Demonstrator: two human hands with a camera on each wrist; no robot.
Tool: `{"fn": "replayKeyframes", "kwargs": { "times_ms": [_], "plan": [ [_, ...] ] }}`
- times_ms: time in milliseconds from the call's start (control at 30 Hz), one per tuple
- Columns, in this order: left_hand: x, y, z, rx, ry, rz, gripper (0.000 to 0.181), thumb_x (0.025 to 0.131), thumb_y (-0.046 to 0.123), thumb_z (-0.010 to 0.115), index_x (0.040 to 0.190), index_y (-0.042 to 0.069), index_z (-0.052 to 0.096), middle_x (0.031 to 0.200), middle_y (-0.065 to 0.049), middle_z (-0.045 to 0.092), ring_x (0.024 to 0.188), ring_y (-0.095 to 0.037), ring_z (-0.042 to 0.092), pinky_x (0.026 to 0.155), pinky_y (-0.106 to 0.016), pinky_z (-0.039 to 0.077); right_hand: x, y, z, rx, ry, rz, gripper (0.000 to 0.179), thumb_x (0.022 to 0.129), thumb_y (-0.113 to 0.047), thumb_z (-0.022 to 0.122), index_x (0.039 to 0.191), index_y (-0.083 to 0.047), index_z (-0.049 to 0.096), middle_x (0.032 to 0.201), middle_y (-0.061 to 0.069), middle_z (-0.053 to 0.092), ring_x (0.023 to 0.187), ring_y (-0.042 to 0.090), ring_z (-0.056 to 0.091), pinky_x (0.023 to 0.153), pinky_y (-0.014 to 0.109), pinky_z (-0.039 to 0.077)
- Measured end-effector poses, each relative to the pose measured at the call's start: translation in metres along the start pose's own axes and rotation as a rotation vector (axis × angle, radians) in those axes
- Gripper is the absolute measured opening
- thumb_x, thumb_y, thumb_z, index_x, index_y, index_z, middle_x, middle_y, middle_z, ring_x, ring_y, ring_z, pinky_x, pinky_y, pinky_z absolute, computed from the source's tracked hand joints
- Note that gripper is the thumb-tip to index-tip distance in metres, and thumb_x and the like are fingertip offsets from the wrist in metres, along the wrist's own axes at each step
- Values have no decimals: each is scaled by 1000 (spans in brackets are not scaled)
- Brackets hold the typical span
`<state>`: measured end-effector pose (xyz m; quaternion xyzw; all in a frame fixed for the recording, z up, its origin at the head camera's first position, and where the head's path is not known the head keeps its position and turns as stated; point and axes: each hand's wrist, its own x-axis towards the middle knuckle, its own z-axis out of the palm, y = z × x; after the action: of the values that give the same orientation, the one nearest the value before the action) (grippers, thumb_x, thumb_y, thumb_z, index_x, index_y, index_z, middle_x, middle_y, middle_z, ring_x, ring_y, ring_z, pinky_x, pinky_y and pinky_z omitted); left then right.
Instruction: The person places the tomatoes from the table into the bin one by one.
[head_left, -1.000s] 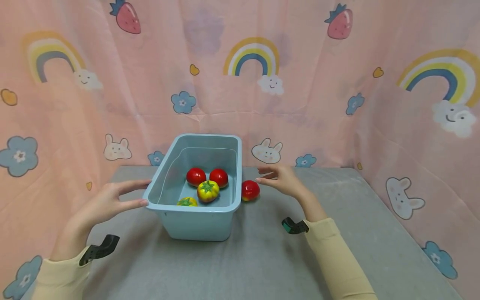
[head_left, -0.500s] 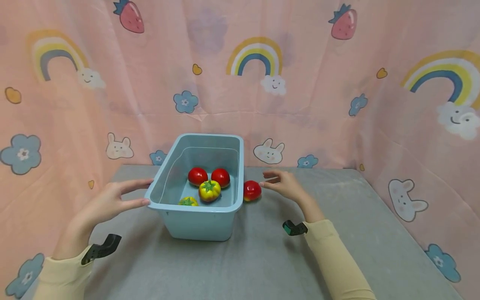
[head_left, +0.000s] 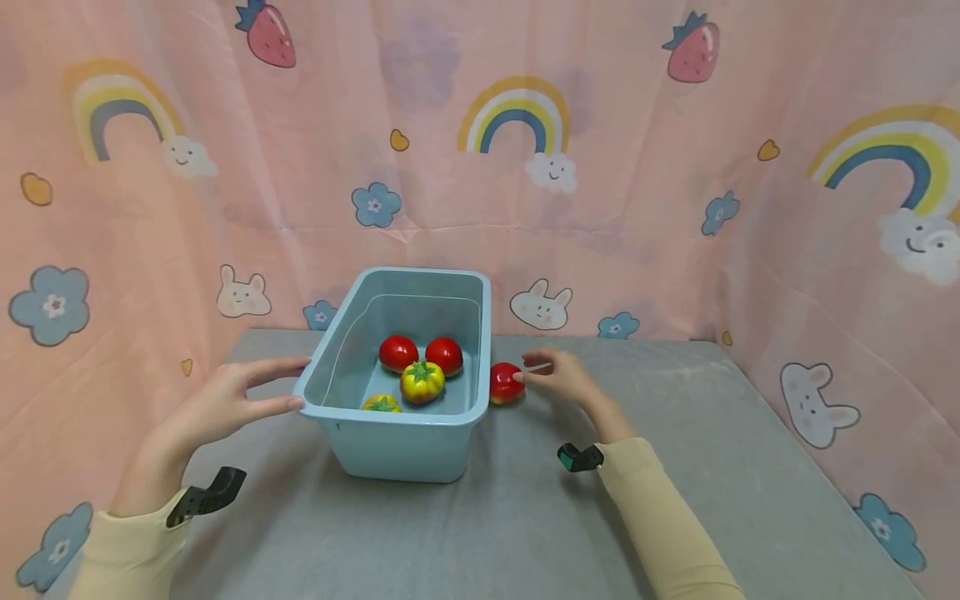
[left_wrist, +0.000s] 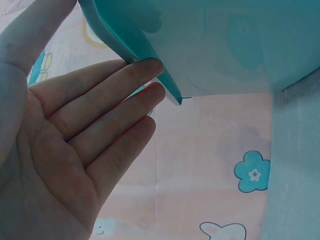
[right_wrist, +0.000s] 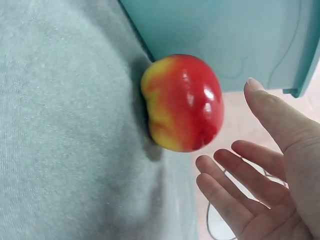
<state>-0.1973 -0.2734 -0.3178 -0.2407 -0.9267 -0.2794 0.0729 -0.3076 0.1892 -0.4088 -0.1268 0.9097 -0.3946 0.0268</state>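
Note:
A light-blue plastic bin [head_left: 397,446] stands on the table. Inside lie two glossy red round fruits [head_left: 398,353] and two yellow fruits [head_left: 422,382] with green star-shaped tops, one partly hidden by the near rim. My left hand [head_left: 217,408] has its fingers straight, with fingertips and thumb at the bin's left rim. Outside, close to the bin's right wall, a red and yellow apple [right_wrist: 182,102] rests on the table. Beside it is my right hand [head_left: 562,377], thumb and fingers spread apart; the right wrist view shows a gap between them and the apple.
Grey cloth covers the table [head_left: 517,517]. A pink curtain [head_left: 645,275] printed with rainbows, rabbits and flowers hangs behind it and along both sides. Each wrist carries a small black mount [head_left: 213,492].
My right hand has come lower and nearer to the apple. The left hand stays at the bin's rim. The whole head view has shifted slightly.

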Motion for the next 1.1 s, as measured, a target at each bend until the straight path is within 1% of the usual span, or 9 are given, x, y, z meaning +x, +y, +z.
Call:
{"fn": "replayKeyframes", "kwargs": {
  "times_ms": [100,167,400,567,667,733,900,967,1100],
  "plan": [
    [0,0,0,4,4,0,52,84,36,71,132,20,57,127,2,63,119,-10,56,90,-33,47,3,4,2,0,-19,12,56,84,-38,70,129,-6,57,125,13,61,112,31,59,91,45,50],
    [0,0,0,12,5,-2,52,84,36,71,132,20,58,126,3,63,118,-7,55,89,-28,47,5,6,3,5,-32,21,58,84,-39,71,129,-6,57,126,13,61,113,32,59,91,45,51],
    [0,2,0,-3,-2,-1,53,84,34,71,133,19,57,127,0,63,120,-20,56,90,-34,47,10,14,10,21,-57,52,61,83,-44,71,130,-9,56,128,11,59,114,30,57,90,41,51],
    [0,2,0,-20,-9,-7,54,85,33,71,134,17,56,128,-3,62,120,-27,55,91,-45,47,11,12,16,16,-50,48,62,82,-43,72,130,-9,56,128,12,58,114,31,57,90,42,51],
    [0,1,0,-32,-11,-10,54,85,33,71,134,16,55,128,-4,62,121,-28,54,91,-51,46,11,10,19,16,-52,41,61,82,-40,73,131,-9,55,128,13,58,113,31,57,90,42,51],
    [0,1,0,-30,-10,-12,54,85,33,71,134,16,56,128,-4,62,121,-28,54,91,-50,47,11,9,21,22,-56,39,62,82,-39,73,132,-8,53,128,13,58,113,31,57,89,41,51],
    [0,2,0,-11,-7,-12,54,84,34,71,134,18,56,128,-3,62,120,-26,55,90,-43,47,12,9,26,38,-56,43,65,81,-38,74,134,-9,51,129,12,57,113,30,57,89,39,52],
    [0,1,0,-14,-7,-13,54,84,34,72,133,18,56,128,-3,62,120,-26,55,90,-44,47,12,9,28,44,-51,51,65,81,-39,74,134,-9,51,129,11,57,114,30,56,89,39,52],
    [0,1,0,-26,-7,-18,54,84,35,72,133,18,56,128,-3,62,121,-27,54,91,-48,47,13,8,29,60,-46,68,65,81,-39,75,134,-11,51,130,11,56,115,30,56,89,40,51]
  ]
}}
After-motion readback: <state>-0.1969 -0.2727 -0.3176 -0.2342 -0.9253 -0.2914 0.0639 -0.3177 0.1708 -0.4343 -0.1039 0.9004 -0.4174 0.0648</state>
